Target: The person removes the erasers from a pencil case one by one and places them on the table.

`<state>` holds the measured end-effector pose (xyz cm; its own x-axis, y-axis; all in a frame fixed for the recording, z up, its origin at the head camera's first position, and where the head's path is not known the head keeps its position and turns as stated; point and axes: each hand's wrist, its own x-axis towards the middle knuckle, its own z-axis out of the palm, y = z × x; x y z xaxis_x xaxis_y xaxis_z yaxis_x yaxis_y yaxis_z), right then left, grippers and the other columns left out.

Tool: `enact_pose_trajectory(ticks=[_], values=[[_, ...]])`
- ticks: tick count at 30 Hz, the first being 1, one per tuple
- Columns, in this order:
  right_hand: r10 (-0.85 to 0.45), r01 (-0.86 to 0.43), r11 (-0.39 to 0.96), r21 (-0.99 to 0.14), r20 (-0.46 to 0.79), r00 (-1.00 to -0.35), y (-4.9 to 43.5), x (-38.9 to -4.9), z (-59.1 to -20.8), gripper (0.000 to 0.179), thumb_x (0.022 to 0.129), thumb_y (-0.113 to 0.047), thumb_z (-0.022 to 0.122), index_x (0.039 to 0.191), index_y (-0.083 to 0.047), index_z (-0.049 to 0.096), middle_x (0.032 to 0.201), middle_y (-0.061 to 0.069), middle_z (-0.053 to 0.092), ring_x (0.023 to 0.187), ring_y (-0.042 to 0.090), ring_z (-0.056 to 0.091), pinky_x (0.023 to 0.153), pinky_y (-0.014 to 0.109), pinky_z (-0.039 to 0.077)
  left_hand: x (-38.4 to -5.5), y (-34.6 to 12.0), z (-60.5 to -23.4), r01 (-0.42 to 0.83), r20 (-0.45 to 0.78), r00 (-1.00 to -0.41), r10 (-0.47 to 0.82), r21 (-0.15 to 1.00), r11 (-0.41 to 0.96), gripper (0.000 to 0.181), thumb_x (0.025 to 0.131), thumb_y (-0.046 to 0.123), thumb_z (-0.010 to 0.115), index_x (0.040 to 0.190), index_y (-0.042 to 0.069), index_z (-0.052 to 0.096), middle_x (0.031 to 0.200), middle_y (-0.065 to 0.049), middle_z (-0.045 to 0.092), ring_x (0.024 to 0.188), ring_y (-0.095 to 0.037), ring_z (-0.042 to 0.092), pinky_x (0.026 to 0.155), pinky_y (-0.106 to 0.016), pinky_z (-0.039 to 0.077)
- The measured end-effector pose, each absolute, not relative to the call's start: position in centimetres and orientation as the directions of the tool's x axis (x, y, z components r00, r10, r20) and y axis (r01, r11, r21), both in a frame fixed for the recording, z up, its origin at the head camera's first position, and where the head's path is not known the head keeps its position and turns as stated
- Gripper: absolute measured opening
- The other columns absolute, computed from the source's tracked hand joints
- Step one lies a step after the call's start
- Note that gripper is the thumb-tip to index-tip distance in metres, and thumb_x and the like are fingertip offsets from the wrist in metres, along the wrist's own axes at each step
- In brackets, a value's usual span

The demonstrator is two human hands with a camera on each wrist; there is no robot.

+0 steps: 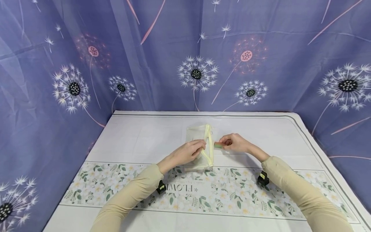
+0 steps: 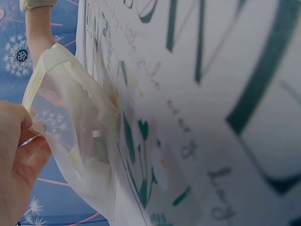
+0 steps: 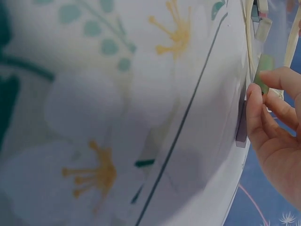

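Note:
In the head view, a see-through mesh zip pouch [image 1: 195, 132] with pale yellow edging lies on the table, its mouth facing right. My left hand [image 1: 189, 152] pinches one edge of that mouth and holds it apart. In the left wrist view, the same hand [image 2: 21, 150] grips the rim of the pouch [image 2: 70, 103]; pale shapes inside are blurred. Just right of the mouth, my right hand [image 1: 235, 142] holds a small green block [image 3: 266, 66] between thumb and fingers. Small blocks [image 3: 263, 29] show inside the pouch in the right wrist view. A purplish block [image 3: 241, 127] is beside the right fingers.
A white table cover [image 1: 139, 135] with a printed flower band [image 1: 226, 193] lies under both hands. Purple dandelion curtains [image 1: 162, 64] hang behind and at the sides. Black wrist devices [image 1: 263, 178] sit under both forearms.

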<state>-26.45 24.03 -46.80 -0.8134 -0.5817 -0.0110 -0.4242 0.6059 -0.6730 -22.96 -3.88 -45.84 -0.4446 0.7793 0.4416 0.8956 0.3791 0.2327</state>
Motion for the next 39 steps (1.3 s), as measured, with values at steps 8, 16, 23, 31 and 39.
enact_pose_trajectory(ticks=[8,16,23,31,39], values=[[-0.584,-0.432,0.606,-0.668,-0.004,-0.812,24.0,-26.1,-46.4,0.026,0.080,-0.005,0.065,0.106,-0.003,0.065,0.097,0.013,0.068,0.081,0.018,0.064,0.069,0.025,0.054,-23.0,-4.0,-45.7,0.897,0.446,-0.442,0.779,0.224,0.381,0.015,0.092,0.003,0.047,0.098,0.007,0.060,0.112,-0.010,0.063,0.120,-0.022,0.053,0.099,-0.019,0.044],[-0.586,-0.431,0.617,-0.658,-0.019,-0.810,24.3,-26.3,-46.5,0.024,0.080,-0.008,0.065,0.104,-0.008,0.065,0.094,0.006,0.068,0.080,0.014,0.063,0.069,0.024,0.054,-23.1,-4.0,-45.7,0.902,0.455,-0.432,0.779,0.225,0.369,0.015,0.091,0.002,0.047,0.097,0.007,0.060,0.111,-0.010,0.063,0.119,-0.023,0.054,0.100,-0.019,0.043],[-0.586,-0.440,0.621,-0.649,-0.011,-0.810,24.7,-26.2,-46.5,0.024,0.079,-0.005,0.065,0.103,-0.007,0.064,0.094,0.008,0.067,0.079,0.015,0.062,0.068,0.024,0.053,-23.2,-3.9,-45.8,0.908,0.465,-0.418,0.780,0.229,0.350,0.015,0.091,0.001,0.047,0.098,0.003,0.060,0.109,-0.011,0.063,0.117,-0.025,0.055,0.100,-0.019,0.044],[-0.586,-0.436,0.628,-0.645,-0.023,-0.810,25.0,-26.2,-46.6,0.023,0.080,-0.006,0.066,0.103,-0.007,0.064,0.097,0.009,0.066,0.084,0.016,0.063,0.072,0.023,0.054,-23.1,-3.9,-46.0,0.900,0.446,-0.435,0.782,0.234,0.367,0.015,0.092,0.003,0.047,0.099,0.005,0.060,0.112,-0.010,0.062,0.120,-0.022,0.053,0.101,-0.018,0.042],[-0.578,-0.431,0.649,-0.627,-0.038,-0.815,25.2,-26.1,-46.8,0.024,0.079,-0.007,0.066,0.102,-0.007,0.064,0.094,0.006,0.065,0.079,0.012,0.061,0.068,0.022,0.052,-23.1,-3.9,-46.2,0.891,0.435,-0.454,0.778,0.240,0.386,0.015,0.091,0.003,0.047,0.100,0.008,0.059,0.114,-0.009,0.062,0.121,-0.022,0.052,0.101,-0.017,0.041]])
